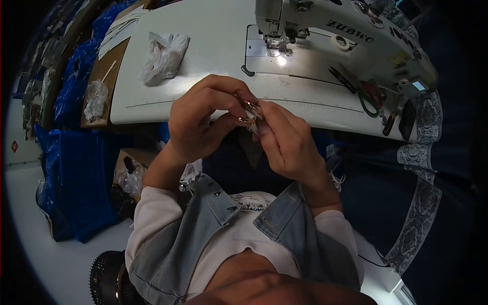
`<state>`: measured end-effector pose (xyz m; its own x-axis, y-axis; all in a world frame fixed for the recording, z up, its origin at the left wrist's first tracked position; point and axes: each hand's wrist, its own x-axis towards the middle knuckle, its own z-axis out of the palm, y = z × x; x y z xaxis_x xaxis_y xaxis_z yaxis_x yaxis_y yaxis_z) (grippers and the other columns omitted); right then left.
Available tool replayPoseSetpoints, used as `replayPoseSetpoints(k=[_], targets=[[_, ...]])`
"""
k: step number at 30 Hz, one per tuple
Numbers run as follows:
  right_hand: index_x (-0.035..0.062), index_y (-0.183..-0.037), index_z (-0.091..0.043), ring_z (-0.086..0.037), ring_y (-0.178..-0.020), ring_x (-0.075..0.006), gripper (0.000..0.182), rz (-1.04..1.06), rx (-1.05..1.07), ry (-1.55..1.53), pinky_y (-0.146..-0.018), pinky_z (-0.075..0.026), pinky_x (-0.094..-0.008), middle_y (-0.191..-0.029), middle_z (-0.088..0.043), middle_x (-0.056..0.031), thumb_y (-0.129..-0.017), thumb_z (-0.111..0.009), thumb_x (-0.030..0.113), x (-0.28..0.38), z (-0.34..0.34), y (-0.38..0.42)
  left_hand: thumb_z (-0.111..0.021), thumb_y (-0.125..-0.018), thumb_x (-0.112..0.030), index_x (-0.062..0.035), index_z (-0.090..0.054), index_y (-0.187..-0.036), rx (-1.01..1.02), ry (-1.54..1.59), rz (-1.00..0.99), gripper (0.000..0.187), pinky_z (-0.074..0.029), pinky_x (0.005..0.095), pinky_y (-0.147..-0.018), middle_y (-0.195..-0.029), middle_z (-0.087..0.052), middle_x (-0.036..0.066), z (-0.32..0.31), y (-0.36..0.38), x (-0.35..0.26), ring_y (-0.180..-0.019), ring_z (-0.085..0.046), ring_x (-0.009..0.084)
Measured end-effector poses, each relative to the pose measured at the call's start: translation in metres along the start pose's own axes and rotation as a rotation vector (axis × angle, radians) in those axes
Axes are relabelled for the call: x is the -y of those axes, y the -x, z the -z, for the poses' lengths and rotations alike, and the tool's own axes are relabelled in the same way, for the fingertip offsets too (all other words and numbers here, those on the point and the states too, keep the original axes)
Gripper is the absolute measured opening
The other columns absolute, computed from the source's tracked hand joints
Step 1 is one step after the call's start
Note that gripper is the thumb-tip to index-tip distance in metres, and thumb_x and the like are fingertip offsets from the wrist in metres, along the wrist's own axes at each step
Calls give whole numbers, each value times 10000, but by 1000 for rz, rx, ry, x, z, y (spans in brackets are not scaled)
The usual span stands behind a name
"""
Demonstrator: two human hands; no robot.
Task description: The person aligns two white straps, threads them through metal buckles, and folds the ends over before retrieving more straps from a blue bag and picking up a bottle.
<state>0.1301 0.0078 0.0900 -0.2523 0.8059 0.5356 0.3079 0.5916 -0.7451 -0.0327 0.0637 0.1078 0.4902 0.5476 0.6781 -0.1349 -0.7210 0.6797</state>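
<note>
Above the table's front edge, my left hand (195, 119) and my right hand (291, 140) meet with their fingertips pinched together. Between them is a small gold-coloured metal piece (247, 121) with shiny, curved parts; its exact kind is too small to make out. A bit of white material (252, 125) shows beside the metal, mostly covered by the fingers. Both hands are closed on this small work. Behind them stands a white sewing machine (351, 35), its lit needle area (277, 51) over a metal plate.
On the tabletop (218, 51) lie a crumpled white plastic bag (165, 57), a tape roll (340, 42), black snips (343, 79) and scissors (372, 97). Patterned lace trim (419, 218) hangs at the right. A blue bag (84, 183) stands at the left, near a cardboard box (124, 165).
</note>
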Motion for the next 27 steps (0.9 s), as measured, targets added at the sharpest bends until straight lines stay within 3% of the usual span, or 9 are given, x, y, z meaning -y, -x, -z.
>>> replayPoseSetpoints(k=[5,11,13,14,16,27], targets=[[-76,-979,-445,-555,-669,-333,251,10,-17,-20,-568,-448,-355,-797,-520,-180,-773,-529,43,4,-1,1,-612,-676,86,11,-517,-812,14,9,-17,183,-482,273,-674,-896,-539,139,-4,2,-1,-807,-572,200],[-38,-960,-443,-554,-671,-331,236,-11,-39,-54,-577,-442,-361,-794,-520,-164,-790,-553,84,-5,-5,9,-621,-684,71,23,-512,-830,-5,169,109,188,-455,269,-718,-934,-520,134,-13,8,-6,-839,-547,187],[-30,-959,-442,-553,-672,-332,221,-21,-39,-76,-579,-440,-362,-791,-519,-162,-797,-544,81,-6,-4,12,-646,-709,-74,46,-517,-900,-128,277,290,260,-440,301,-737,-935,-501,153,-20,8,-11,-875,-516,213],[-28,-950,-440,-553,-675,-332,207,-12,-41,-94,-577,-438,-361,-789,-518,-162,-801,-537,79,-6,-3,13,-646,-709,-74,46,-517,-900,-123,279,294,260,-440,301,-737,-935,-501,153,-18,7,-10,-875,-516,213],[-26,-941,-439,-553,-677,-332,193,-6,-47,-115,-575,-436,-359,-787,-516,-161,-805,-531,76,-7,-3,14,-650,-693,-9,38,-554,-989,114,242,334,315,-424,273,-769,-1010,-475,111,-11,4,-5,-925,-492,174],[-22,-890,-386,-520,-698,-356,182,30,-39,-104,-593,-423,-379,-778,-466,-167,-771,-514,27,-9,-6,14,-627,-677,45,33,-594,-989,-22,456,341,314,-419,257,-787,-1013,-470,115,-23,21,5,-926,-491,168]])
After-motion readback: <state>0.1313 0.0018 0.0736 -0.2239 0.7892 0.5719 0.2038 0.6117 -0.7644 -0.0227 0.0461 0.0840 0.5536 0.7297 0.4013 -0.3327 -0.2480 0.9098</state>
